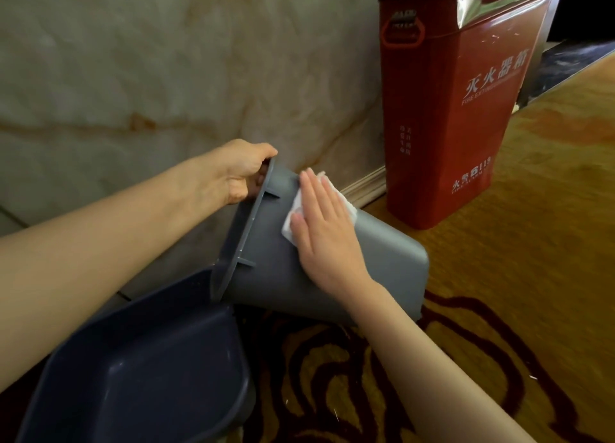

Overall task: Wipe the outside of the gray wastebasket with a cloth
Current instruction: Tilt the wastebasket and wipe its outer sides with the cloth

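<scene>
The gray wastebasket (pixel 382 256) lies tipped on its side above the carpet, its open rim facing left and its base pointing right. My left hand (pixel 241 172) grips the top of the rim, fingers curled inside. My right hand (pixel 324 229) lies flat on the basket's upper outer wall, pressing a white cloth (pixel 347 207) against it. The cloth shows around the fingers and at the thumb side; the rest is hidden under the palm.
A dark blue bin (pixel 143 369) stands open at the lower left, just under the wastebasket's rim. A red fire extinguisher box (pixel 449 109) stands against the marble wall (pixel 133 76) to the right. Patterned yellow and dark red carpet (pixel 499 309) covers the floor.
</scene>
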The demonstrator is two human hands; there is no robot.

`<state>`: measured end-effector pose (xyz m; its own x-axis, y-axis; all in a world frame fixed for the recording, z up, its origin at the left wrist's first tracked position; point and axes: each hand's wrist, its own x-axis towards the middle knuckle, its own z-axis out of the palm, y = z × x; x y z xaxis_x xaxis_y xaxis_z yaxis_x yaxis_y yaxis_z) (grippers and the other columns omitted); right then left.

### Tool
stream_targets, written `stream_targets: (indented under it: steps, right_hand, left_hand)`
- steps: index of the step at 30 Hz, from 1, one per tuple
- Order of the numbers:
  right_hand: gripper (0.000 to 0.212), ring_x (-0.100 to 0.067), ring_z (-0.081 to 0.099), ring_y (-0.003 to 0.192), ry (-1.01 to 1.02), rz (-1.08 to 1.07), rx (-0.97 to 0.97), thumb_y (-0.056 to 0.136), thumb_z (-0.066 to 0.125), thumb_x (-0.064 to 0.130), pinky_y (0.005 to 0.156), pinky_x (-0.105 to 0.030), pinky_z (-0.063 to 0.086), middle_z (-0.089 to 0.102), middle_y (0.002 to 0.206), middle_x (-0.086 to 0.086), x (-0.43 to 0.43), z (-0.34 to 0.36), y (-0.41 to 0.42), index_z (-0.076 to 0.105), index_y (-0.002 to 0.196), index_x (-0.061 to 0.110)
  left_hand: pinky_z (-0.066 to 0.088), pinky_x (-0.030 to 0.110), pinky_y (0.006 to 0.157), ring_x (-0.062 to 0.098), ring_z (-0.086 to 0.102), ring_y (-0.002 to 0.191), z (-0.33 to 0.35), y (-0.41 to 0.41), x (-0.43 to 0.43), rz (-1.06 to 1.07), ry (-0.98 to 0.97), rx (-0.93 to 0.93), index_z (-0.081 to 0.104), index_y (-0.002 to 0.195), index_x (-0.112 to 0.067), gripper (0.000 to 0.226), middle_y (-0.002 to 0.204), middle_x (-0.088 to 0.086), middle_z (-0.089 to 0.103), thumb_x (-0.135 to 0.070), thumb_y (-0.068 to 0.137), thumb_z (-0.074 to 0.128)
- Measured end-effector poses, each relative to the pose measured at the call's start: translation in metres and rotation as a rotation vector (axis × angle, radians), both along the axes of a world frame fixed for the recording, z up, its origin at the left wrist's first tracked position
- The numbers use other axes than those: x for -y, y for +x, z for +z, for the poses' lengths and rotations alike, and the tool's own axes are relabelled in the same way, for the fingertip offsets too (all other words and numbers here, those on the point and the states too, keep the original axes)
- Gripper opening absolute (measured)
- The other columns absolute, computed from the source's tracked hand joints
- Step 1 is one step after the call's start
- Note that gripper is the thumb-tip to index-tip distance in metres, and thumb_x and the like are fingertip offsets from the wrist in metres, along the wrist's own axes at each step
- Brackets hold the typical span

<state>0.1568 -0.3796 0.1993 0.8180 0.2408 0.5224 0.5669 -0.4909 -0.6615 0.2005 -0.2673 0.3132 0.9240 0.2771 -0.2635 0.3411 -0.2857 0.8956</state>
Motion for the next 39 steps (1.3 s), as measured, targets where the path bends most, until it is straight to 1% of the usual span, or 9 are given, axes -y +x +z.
stream_targets:
  steps: [3,13,15,18,21,25,29,32,39]
  right_hand:
    - [0.05,-0.016,0.006,0.145,0.0,0.049,-0.006,0.099,0.028,0.026,0.116,-0.027,0.002,0.017,0.157,-0.004,-0.013,0.023,0.005,0.016,0.146,0.013]
    - [0.047,-0.012,0.015,0.143,-0.07,0.248,-0.01,0.099,0.029,0.018,0.11,-0.016,0.005,0.022,0.155,-0.001,0.002,0.024,0.031,0.02,0.145,0.016]
    - [0.046,-0.011,0.02,0.141,-0.043,0.253,-0.078,0.099,0.028,0.019,0.105,-0.011,0.008,0.026,0.154,0.0,-0.001,0.028,0.038,0.023,0.144,0.017]
    - [0.043,-0.014,0.03,0.136,-0.034,0.293,-0.26,0.1,0.024,0.027,0.09,-0.009,0.017,0.035,0.15,-0.001,-0.005,0.037,0.051,0.03,0.142,0.017]
    - [0.044,-0.019,0.037,0.131,-0.018,0.352,-0.433,0.099,0.022,0.035,0.084,-0.01,0.021,0.043,0.144,-0.004,-0.006,0.041,0.062,0.041,0.135,0.016]
    - [0.05,-0.016,0.022,0.141,-0.073,0.353,-0.618,0.098,0.02,0.042,0.11,-0.024,0.014,0.029,0.153,0.001,0.006,0.022,0.066,0.034,0.141,0.022]
    - [0.05,-0.008,0.008,0.143,-0.089,0.351,-0.748,0.099,0.018,0.043,0.109,-0.018,0.004,0.012,0.157,0.008,0.029,-0.022,0.052,0.018,0.145,0.025]
    - [0.05,-0.009,-0.004,0.144,-0.088,0.324,-0.822,0.099,0.015,0.043,0.113,-0.028,-0.002,0.001,0.158,0.009,0.048,-0.051,0.04,0.008,0.146,0.027]
    - [0.049,-0.009,-0.01,0.143,-0.072,0.232,-0.773,0.1,0.014,0.034,0.113,-0.028,-0.006,-0.006,0.158,0.006,0.053,-0.077,0.015,0.003,0.147,0.023]
  left_hand:
    - [0.047,0.028,0.059,0.017,0.051,0.061,-0.002,0.002,-0.002,0.01,-0.055,0.094,0.05,0.069,-0.008,0.026,0.069,0.008,0.051,-0.014,0.093,0.042]
    - [0.049,0.031,0.064,0.021,0.054,0.067,-0.007,0.0,-0.008,0.008,-0.016,0.093,0.053,0.071,-0.006,0.023,0.073,0.011,0.054,-0.013,0.091,0.043]
    - [0.052,0.03,0.062,0.021,0.058,0.069,-0.006,-0.001,-0.008,-0.008,-0.004,0.084,0.054,0.076,-0.005,0.021,0.076,0.013,0.056,-0.013,0.091,0.043]
    - [0.051,0.023,0.047,0.014,0.058,0.046,-0.005,-0.003,-0.01,-0.021,0.01,0.09,0.052,0.067,-0.006,0.026,0.057,0.007,0.057,-0.013,0.091,0.045]
    - [0.045,0.028,0.054,0.019,0.048,0.057,-0.007,-0.006,-0.017,-0.072,0.024,0.066,0.049,0.065,-0.007,0.027,0.065,0.01,0.047,-0.016,0.091,0.046]
    - [0.044,0.028,0.055,0.025,0.045,0.066,-0.009,-0.02,-0.035,-0.137,0.013,-0.007,0.051,0.075,-0.006,0.02,0.072,0.012,0.046,-0.019,0.09,0.047]
    - [0.042,0.028,0.055,0.019,0.046,0.055,-0.011,-0.035,-0.057,-0.216,-0.018,-0.115,0.051,0.069,-0.01,0.021,0.059,0.006,0.049,-0.017,0.088,0.047]
    - [0.045,0.023,0.051,0.014,0.051,0.048,-0.014,-0.042,-0.065,-0.248,-0.063,-0.171,0.055,0.067,-0.01,0.022,0.052,0.001,0.056,-0.015,0.086,0.046]
    - [0.057,0.025,0.052,0.014,0.072,0.061,-0.013,-0.029,-0.044,-0.215,-0.35,-0.379,0.07,0.084,-0.005,0.035,0.071,0.006,0.075,-0.029,0.09,0.046]
